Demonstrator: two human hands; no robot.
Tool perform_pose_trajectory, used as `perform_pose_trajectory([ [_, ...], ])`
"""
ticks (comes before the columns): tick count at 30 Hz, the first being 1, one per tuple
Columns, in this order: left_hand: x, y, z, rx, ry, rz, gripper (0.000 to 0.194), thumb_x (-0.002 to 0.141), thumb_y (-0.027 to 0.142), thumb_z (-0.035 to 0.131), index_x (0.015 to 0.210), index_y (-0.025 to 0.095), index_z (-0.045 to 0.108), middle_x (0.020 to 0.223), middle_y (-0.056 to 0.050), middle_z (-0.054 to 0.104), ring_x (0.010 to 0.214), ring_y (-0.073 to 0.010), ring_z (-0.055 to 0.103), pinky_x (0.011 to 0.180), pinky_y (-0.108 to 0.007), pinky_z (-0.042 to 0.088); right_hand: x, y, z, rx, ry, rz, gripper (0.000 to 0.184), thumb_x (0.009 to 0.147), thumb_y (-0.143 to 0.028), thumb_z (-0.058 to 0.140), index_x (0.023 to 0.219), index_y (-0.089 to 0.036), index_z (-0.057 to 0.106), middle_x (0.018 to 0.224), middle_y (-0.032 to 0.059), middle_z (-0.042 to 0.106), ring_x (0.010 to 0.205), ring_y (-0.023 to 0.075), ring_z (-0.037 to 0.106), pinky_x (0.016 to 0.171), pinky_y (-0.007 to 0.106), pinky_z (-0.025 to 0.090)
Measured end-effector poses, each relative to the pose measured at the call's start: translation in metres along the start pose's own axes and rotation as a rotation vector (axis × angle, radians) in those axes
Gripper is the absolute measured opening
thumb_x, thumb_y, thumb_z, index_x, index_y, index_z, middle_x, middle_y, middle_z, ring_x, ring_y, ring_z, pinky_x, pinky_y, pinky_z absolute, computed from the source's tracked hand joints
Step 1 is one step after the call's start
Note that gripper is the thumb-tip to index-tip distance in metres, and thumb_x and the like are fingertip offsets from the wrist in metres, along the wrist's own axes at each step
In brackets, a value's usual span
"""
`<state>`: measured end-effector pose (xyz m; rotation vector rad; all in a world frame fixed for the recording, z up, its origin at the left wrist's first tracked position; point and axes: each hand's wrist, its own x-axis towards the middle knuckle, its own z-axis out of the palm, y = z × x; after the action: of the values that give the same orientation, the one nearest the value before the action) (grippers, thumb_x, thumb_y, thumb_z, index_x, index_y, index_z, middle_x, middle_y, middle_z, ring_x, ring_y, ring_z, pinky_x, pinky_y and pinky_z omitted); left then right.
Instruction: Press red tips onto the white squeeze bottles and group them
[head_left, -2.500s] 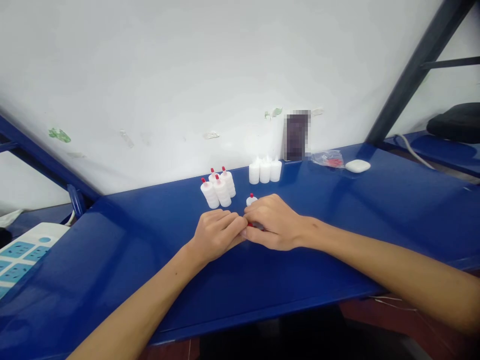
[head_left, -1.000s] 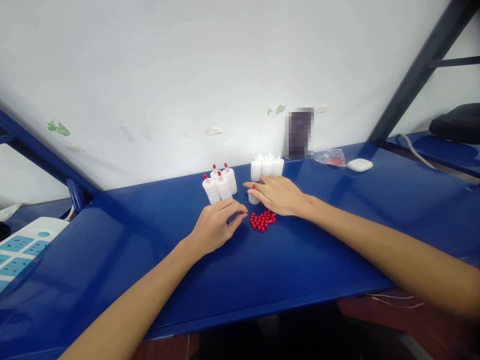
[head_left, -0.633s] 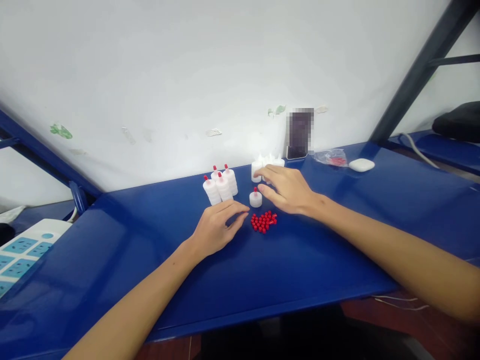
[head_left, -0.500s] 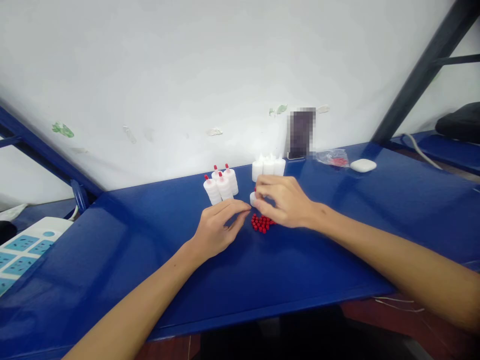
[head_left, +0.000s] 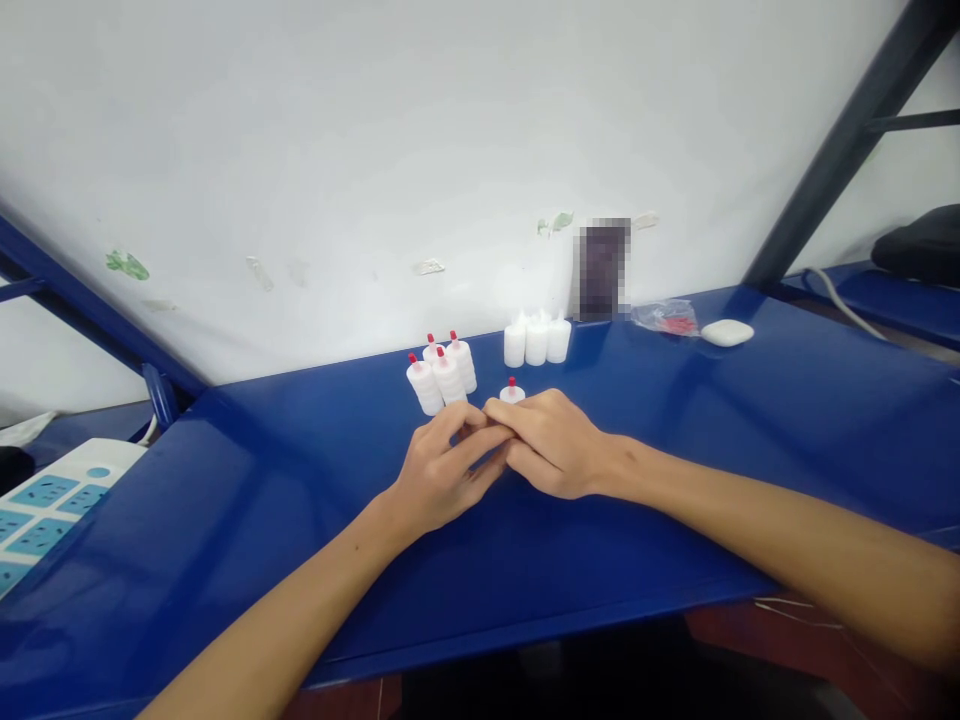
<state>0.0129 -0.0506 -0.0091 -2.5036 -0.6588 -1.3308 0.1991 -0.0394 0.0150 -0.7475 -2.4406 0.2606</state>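
Note:
My left hand (head_left: 450,465) and my right hand (head_left: 559,443) meet over the table, fingertips touching and pinched together. Whatever lies between the fingers is hidden. Just behind my right hand's fingers stands a small white bottle (head_left: 512,394) with a red cap on its tip, its lower part covered. Beyond my left hand, several white bottles with red caps (head_left: 448,378) stand in a tight group. Farther back, near the wall, several white bottles with bare white tips (head_left: 535,343) stand together. The hands hide the pile of small red caps.
The blue table (head_left: 262,520) runs along a white wall. At the back right are a pixelated dark upright object (head_left: 604,272), a clear plastic bag (head_left: 667,317) with red pieces in it and a white rounded object (head_left: 727,332). A power strip (head_left: 60,500) lies at the left.
My right hand has left the red-capped bottle and come toward me and down to meet my left hand's fingertips. The bottle now stands free, and the red caps have become hidden.

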Motion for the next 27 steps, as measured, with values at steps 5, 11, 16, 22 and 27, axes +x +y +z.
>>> perform_pose_trajectory([
  [5,0.000,0.000,-0.002,0.021,-0.054,-0.059,0.022,0.089,0.017,0.061,0.111,0.019,0.062,0.073,0.002,0.056,0.061,-0.0082,0.051,0.058,-0.020,0.044,-0.002,0.010,-0.007,0.064,0.016,-0.015,0.011,0.082,-0.018,0.035,0.085,-0.019,0.046,0.058,-0.0035,0.047,0.047,0.0113,0.037,0.052,0.026,0.028],
  [11,-0.002,-0.006,-0.005,-0.022,-0.175,-0.186,0.014,0.092,0.017,0.055,0.103,0.017,0.063,0.071,0.002,0.056,0.060,-0.0089,0.050,0.058,-0.022,0.041,0.000,0.039,-0.021,0.088,0.265,0.091,0.018,0.085,-0.025,0.045,0.096,-0.017,0.057,0.075,0.0007,0.061,0.065,0.0149,0.054,0.063,0.028,0.038],
  [16,-0.004,-0.009,-0.004,0.008,-0.467,-0.276,0.022,0.096,0.025,0.049,0.112,0.019,0.063,0.087,-0.003,0.061,0.070,-0.0129,0.055,0.065,-0.026,0.046,0.005,0.054,-0.021,0.016,0.313,0.198,0.022,0.083,-0.011,0.042,0.078,-0.017,0.063,0.087,0.0049,0.065,0.079,0.0167,0.060,0.075,0.029,0.043],
  [22,-0.004,-0.011,-0.004,-0.034,-0.604,-0.257,0.031,0.098,0.023,0.043,0.124,0.022,0.060,0.109,-0.007,0.060,0.094,-0.0176,0.060,0.083,-0.032,0.052,0.003,0.061,-0.013,0.068,0.289,0.274,0.039,0.101,-0.040,0.033,0.112,-0.018,0.063,0.095,0.0059,0.070,0.088,0.0196,0.065,0.079,0.030,0.044],
  [27,-0.005,-0.012,-0.003,-0.036,-0.605,-0.238,0.033,0.099,0.024,0.044,0.128,0.023,0.060,0.109,-0.008,0.059,0.096,-0.0189,0.060,0.083,-0.033,0.053,0.002,0.061,-0.011,-0.019,0.211,0.416,0.059,0.102,-0.053,0.016,0.119,-0.023,0.064,0.084,0.0035,0.071,0.081,0.0205,0.065,0.073,0.030,0.041],
])
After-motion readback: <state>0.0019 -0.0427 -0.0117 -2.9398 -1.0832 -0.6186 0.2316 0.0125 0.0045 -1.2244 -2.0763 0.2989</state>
